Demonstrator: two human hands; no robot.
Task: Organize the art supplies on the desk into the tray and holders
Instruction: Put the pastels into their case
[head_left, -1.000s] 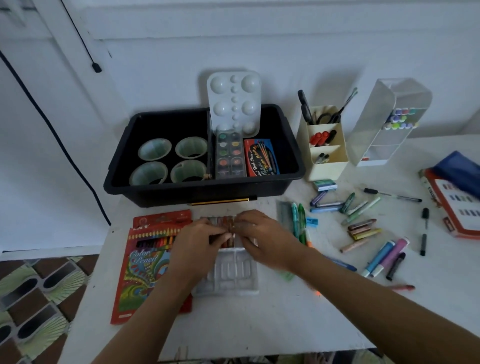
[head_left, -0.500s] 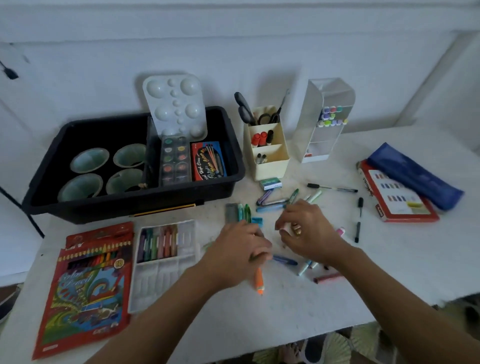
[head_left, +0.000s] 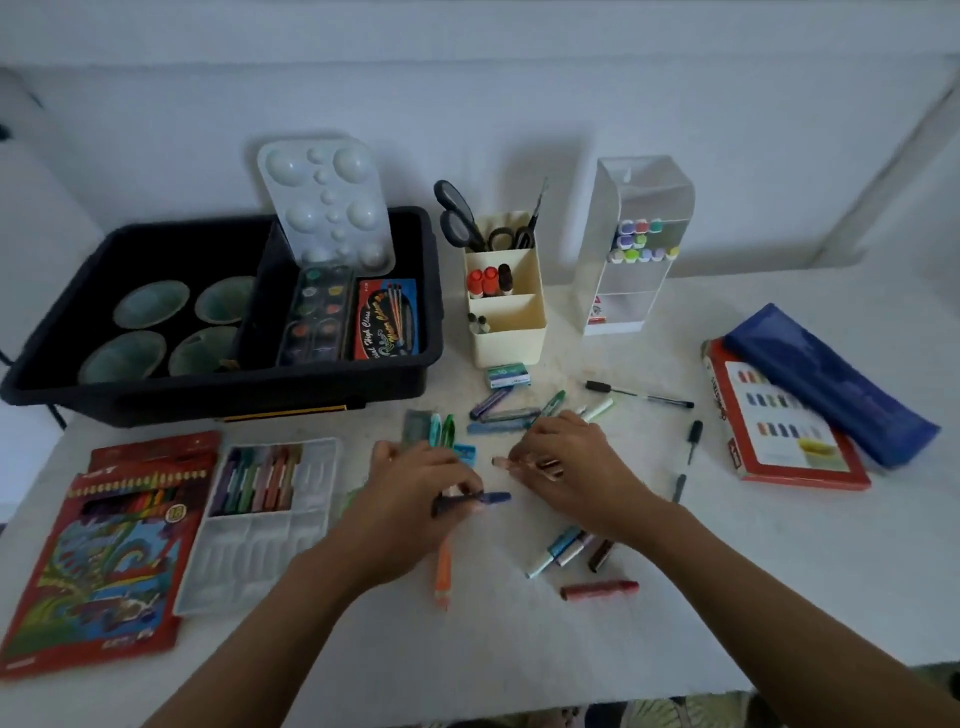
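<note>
My left hand (head_left: 415, 491) pinches a dark blue crayon (head_left: 485, 500) just above the white desk. My right hand (head_left: 571, 467) holds a few pinkish-brown crayons (head_left: 524, 464) a little to its right. A clear plastic crayon tray (head_left: 311, 499), its upper slots filled with pastel crayons, lies to the left of my hands. Loose markers and crayons lie around my hands, among them an orange marker (head_left: 443, 571) and a red crayon (head_left: 600, 591). The black tray (head_left: 208, 395) stands at the back left, the cream holder (head_left: 511, 332) behind my hands.
A clear marker holder (head_left: 613, 306) stands at the back right. A red colour pencil box (head_left: 104, 561) lies at the far left. A red box (head_left: 779, 447) under a blue pouch (head_left: 831, 384) sits on the right. Black pens (head_left: 639, 397) lie between.
Both hands left the clear crayon tray and moved right to the loose crayons. The left hand picked up the blue crayon and the right gathered pinkish ones. The camera turned right.
</note>
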